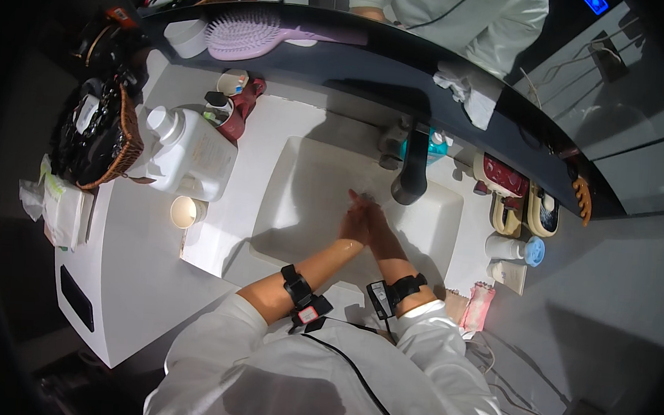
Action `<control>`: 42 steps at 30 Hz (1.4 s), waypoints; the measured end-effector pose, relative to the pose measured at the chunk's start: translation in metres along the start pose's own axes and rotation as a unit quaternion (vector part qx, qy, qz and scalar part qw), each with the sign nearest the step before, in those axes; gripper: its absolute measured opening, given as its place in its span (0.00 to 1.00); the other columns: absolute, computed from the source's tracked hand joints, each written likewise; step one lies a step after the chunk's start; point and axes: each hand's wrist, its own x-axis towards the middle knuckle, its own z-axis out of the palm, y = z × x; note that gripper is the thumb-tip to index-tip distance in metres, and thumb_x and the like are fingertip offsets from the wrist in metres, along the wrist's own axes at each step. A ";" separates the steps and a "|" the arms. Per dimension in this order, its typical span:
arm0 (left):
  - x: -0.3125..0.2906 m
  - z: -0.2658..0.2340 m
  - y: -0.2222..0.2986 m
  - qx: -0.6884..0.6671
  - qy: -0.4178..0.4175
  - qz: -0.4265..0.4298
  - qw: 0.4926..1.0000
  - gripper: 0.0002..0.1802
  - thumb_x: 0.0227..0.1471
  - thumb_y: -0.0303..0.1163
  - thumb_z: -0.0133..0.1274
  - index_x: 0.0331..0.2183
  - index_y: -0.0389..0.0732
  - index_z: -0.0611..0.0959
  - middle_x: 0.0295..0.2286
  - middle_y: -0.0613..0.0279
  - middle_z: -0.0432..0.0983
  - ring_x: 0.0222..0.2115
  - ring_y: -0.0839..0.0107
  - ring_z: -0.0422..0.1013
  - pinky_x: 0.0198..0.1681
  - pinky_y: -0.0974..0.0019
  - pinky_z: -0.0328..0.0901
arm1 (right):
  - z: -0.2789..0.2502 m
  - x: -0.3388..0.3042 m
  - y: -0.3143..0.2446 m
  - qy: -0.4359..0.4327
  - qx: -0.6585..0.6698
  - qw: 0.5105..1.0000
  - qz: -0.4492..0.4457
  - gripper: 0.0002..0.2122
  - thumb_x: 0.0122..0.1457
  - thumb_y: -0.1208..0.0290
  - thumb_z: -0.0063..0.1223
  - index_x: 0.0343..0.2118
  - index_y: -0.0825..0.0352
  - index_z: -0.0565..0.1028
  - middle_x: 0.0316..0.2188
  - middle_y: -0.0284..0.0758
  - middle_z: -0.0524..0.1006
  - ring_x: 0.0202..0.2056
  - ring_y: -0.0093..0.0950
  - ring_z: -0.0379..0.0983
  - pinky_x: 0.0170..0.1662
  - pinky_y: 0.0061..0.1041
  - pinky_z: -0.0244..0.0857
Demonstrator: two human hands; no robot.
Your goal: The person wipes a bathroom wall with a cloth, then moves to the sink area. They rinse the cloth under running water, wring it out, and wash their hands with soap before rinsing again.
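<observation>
Over the white sink basin (443,237), my left hand (353,227) and my right hand (372,212) are pressed together, closed around each other. Their fingers overlap and are partly hidden, and I see no object between them. Bright, wet-looking spots show at my left wrist. The black faucet (411,178) reaches over the basin just beyond and to the right of my hands; whether water runs from it is hard to tell. A teal bottle (436,147) and a clear container (390,144) stand behind the faucet.
Left of the basin are a white pump jug (198,157), a paper cup (184,212) and a wicker basket (129,138). A pink hairbrush (243,36) and crumpled tissue (475,102) lie on the dark shelf. Right stand a white bottle (503,248) and a tube (509,276).
</observation>
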 end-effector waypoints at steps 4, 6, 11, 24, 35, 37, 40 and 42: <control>-0.017 -0.016 -0.010 0.386 -0.006 0.112 0.916 0.25 0.49 0.29 0.45 0.51 0.37 0.64 0.46 0.45 0.66 0.44 0.50 0.66 0.43 0.57 0.64 | -0.005 0.013 -0.009 0.098 -0.289 0.952 0.019 0.13 0.52 0.66 0.51 0.40 0.64 0.72 0.21 0.35 0.73 0.26 0.30 0.71 0.34 0.31 0.67; -0.015 -0.026 -0.007 0.314 -0.024 0.094 0.944 0.25 0.49 0.29 0.45 0.51 0.40 0.65 0.46 0.46 0.67 0.43 0.49 0.67 0.43 0.56 0.64 | -0.008 0.019 -0.016 0.163 -0.418 0.894 0.016 0.13 0.53 0.65 0.50 0.40 0.64 0.71 0.24 0.36 0.73 0.28 0.31 0.72 0.34 0.32 0.67; 0.019 -0.046 0.018 0.109 -0.170 -0.051 0.978 0.21 0.48 0.38 0.48 0.46 0.49 0.71 0.45 0.61 0.69 0.38 0.59 0.69 0.44 0.49 0.63 | -0.015 0.019 -0.036 0.222 -0.543 0.809 -0.039 0.13 0.56 0.62 0.46 0.40 0.64 0.69 0.31 0.38 0.74 0.32 0.35 0.73 0.34 0.34 0.67; 0.091 0.035 0.014 -0.047 -0.354 -0.239 0.903 0.23 0.48 0.53 0.43 0.39 0.46 0.74 0.39 0.61 0.71 0.41 0.55 0.68 0.44 0.40 0.60 | -0.014 -0.078 -0.053 0.178 -0.300 0.913 -0.210 0.26 0.52 0.78 0.42 0.56 0.69 0.56 0.42 0.35 0.68 0.43 0.29 0.66 0.47 0.26 0.60; 0.029 -0.010 0.072 0.570 -0.206 0.166 0.778 0.19 0.51 0.45 0.42 0.40 0.45 0.76 0.34 0.54 0.76 0.38 0.57 0.72 0.41 0.58 0.65 | -0.022 -0.064 -0.049 0.022 -0.061 0.996 -0.056 0.11 0.53 0.78 0.41 0.41 0.68 0.68 0.40 0.37 0.71 0.42 0.32 0.67 0.46 0.36 0.60; 0.023 -0.023 0.065 0.507 -0.160 0.151 0.833 0.18 0.51 0.43 0.42 0.38 0.45 0.77 0.34 0.52 0.75 0.37 0.55 0.71 0.42 0.56 0.64 | -0.027 -0.028 -0.044 -0.080 -0.022 0.996 -0.032 0.09 0.53 0.76 0.45 0.38 0.69 0.70 0.38 0.40 0.72 0.40 0.34 0.68 0.45 0.34 0.63; 0.023 -0.041 0.053 0.499 -0.170 0.127 0.840 0.16 0.51 0.42 0.42 0.37 0.44 0.77 0.34 0.52 0.75 0.38 0.54 0.70 0.42 0.55 0.64 | -0.022 0.012 -0.037 0.109 -0.288 0.945 -0.110 0.10 0.52 0.71 0.51 0.36 0.68 0.73 0.33 0.36 0.74 0.37 0.33 0.71 0.43 0.29 0.65; 0.024 -0.050 0.044 0.491 -0.169 0.128 0.845 0.15 0.51 0.41 0.42 0.36 0.44 0.78 0.35 0.52 0.75 0.39 0.54 0.70 0.42 0.54 0.64 | -0.011 0.022 -0.037 0.086 -0.694 0.684 -0.207 0.10 0.52 0.70 0.51 0.37 0.68 0.73 0.30 0.35 0.75 0.35 0.31 0.72 0.42 0.27 0.65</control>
